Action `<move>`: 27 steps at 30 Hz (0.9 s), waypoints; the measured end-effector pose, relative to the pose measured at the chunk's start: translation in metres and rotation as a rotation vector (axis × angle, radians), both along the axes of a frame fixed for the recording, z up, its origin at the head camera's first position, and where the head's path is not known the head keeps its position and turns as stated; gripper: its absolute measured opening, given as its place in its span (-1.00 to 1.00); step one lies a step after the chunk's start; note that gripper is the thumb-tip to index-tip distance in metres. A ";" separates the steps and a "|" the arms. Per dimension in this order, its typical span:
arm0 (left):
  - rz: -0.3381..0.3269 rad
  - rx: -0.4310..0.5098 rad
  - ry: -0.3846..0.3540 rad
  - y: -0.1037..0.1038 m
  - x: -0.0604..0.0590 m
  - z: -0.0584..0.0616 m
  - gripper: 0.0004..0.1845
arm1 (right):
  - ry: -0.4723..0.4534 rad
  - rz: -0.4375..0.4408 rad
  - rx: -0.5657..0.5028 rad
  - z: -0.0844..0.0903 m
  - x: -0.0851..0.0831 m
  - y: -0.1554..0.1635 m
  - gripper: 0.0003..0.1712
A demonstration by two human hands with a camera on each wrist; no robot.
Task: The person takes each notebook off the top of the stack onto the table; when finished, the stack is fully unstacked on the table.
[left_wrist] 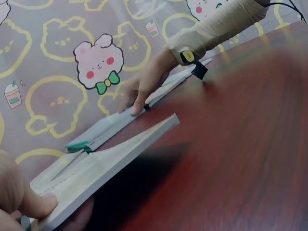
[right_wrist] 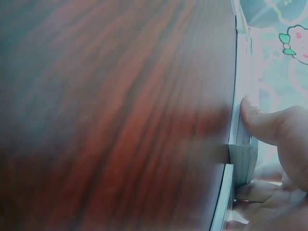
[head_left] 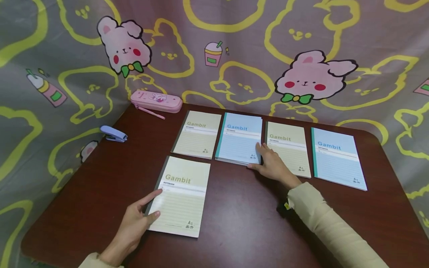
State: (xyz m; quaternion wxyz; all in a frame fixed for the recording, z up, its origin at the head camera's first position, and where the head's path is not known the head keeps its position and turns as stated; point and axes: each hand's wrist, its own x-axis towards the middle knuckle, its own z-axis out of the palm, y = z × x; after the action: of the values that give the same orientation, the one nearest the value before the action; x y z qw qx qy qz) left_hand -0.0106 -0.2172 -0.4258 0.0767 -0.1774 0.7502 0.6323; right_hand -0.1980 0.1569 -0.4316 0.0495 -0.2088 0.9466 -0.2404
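My left hand (head_left: pixel 134 219) holds a beige Gambit notebook (head_left: pixel 182 197) at its dark-spined left edge, with the thumb on the cover. In the left wrist view this notebook (left_wrist: pixel 110 168) is lifted off the table, a dark shadow beneath it. At the lower right corner of a stack of blue Gambit notebooks (head_left: pixel 238 137) rests my right hand (head_left: pixel 273 163). Its thumb touches the stack's front edge, as the right wrist view shows at the layered notebooks (right_wrist: pixel 243 86); its other fingers lie along the right side, partly hidden.
Beige notebooks (head_left: pixel 197 134) lie left of the blue stack. To its right are another beige notebook (head_left: pixel 285 141) and a blue notebook (head_left: pixel 338 156). A pink pencil case (head_left: pixel 155 101), a pink pen (head_left: pixel 151 112) and a lavender stapler (head_left: pixel 114 134) sit at the back left. Patterned curtain (head_left: pixel 234 82) borders the brown table (head_left: pixel 248 223).
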 end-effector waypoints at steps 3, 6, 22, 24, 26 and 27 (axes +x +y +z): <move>-0.038 -0.059 0.025 -0.002 -0.003 -0.002 -0.32 | -0.003 -0.002 0.002 0.000 -0.001 0.000 0.06; -0.106 -0.246 0.085 -0.003 -0.006 -0.003 -0.33 | -0.010 -0.005 0.002 0.001 -0.001 0.000 0.07; -0.229 -0.788 0.425 0.003 -0.006 -0.009 -0.42 | -0.014 -0.013 0.004 0.002 0.000 0.000 0.06; -0.259 -0.792 0.428 0.001 -0.011 -0.006 -0.38 | -0.011 -0.015 0.002 0.001 0.000 -0.001 0.05; -0.290 -0.794 0.419 0.001 -0.022 0.000 -0.32 | -0.009 -0.014 0.001 0.001 0.000 -0.001 0.04; -0.306 -0.793 0.415 0.002 -0.030 0.005 -0.28 | -0.010 -0.013 -0.001 0.000 0.000 -0.001 0.04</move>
State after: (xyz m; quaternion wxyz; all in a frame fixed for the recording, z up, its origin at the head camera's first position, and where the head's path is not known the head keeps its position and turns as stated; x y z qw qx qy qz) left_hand -0.0402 -0.2154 -0.4212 -0.0564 0.0496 0.9508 0.3005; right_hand -0.1978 0.1560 -0.4312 0.0526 -0.2013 0.9476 -0.2424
